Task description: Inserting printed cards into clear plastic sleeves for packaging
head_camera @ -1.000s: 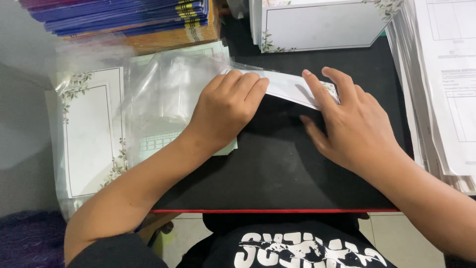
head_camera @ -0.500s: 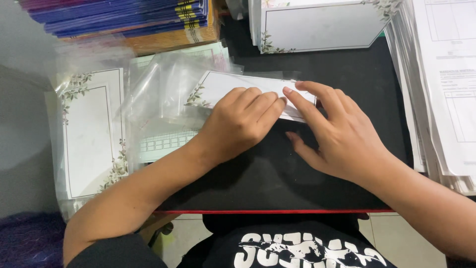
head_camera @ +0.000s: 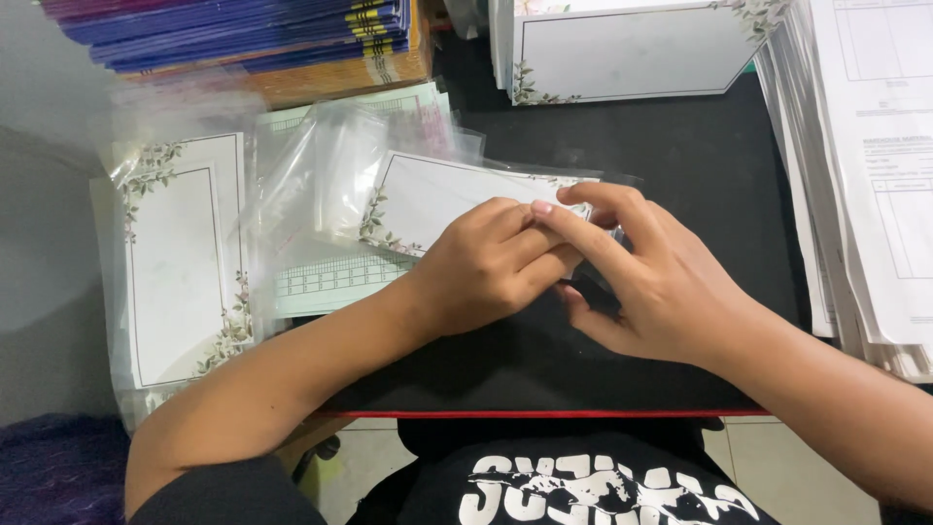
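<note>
A white card with a leafy floral border lies on the black desk, partly inside a clear plastic sleeve. My left hand rests curled on the card's lower right part. My right hand meets it from the right, fingers pinching the card's right end. The right end of the card is hidden under both hands.
A bagged stack of floral-border cards sits at the left. A green-printed sheet lies under the sleeves. Blue booklets are stacked at the back left, a card stack at the back, paper sheets at the right.
The card has slid left, further into the clear sleeve. Both hands have come together over its right end, and the right fingers now curl over the left hand.
</note>
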